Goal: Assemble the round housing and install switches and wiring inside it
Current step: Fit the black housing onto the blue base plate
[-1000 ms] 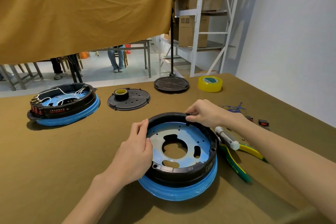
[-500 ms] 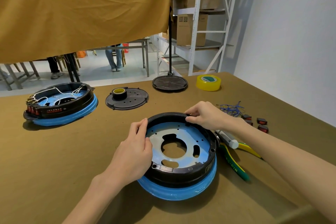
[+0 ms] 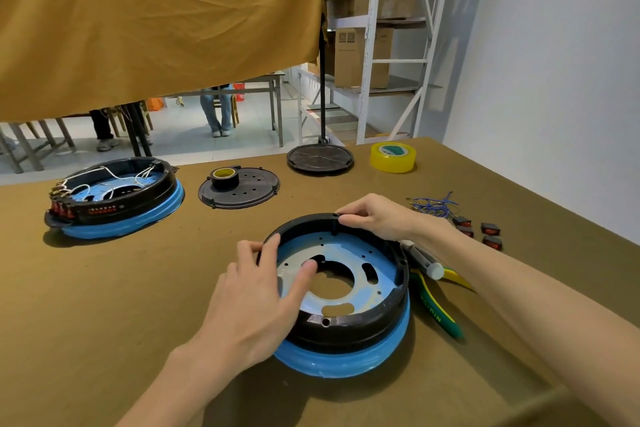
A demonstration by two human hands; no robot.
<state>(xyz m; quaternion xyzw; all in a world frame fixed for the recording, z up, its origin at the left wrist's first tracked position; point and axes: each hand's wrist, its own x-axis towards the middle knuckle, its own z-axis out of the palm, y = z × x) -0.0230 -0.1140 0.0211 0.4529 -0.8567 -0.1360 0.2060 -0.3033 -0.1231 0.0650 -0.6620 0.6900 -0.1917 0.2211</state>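
Left thumb (image 3: 304, 274) now inside housing (image 3: 349, 326) — two housings, four switches (image 3: 490, 229)

We are in a small assembly workshop. Our table (image 3: 104, 322) is draped in olive-brown cloth, and a mustard fabric sheet (image 3: 156, 17) hangs across its far side as a screen. Parts lie about: an open round housing (image 3: 346, 333) on a blue ring in front of us, a wired-up one (image 3: 114, 194) at far left, loose black lids (image 3: 242, 187), tape rolls (image 3: 393, 157), red switches (image 3: 490, 228), blue wires (image 3: 433, 206) and green-handled pliers (image 3: 440, 315). Beyond the sheet we see bare floor, metal tables (image 3: 242, 94) and standing people's legs (image 3: 216, 111). At far right a white steel rack (image 3: 370, 45) holds cardboard boxes (image 3: 363, 55) against a plain wall.
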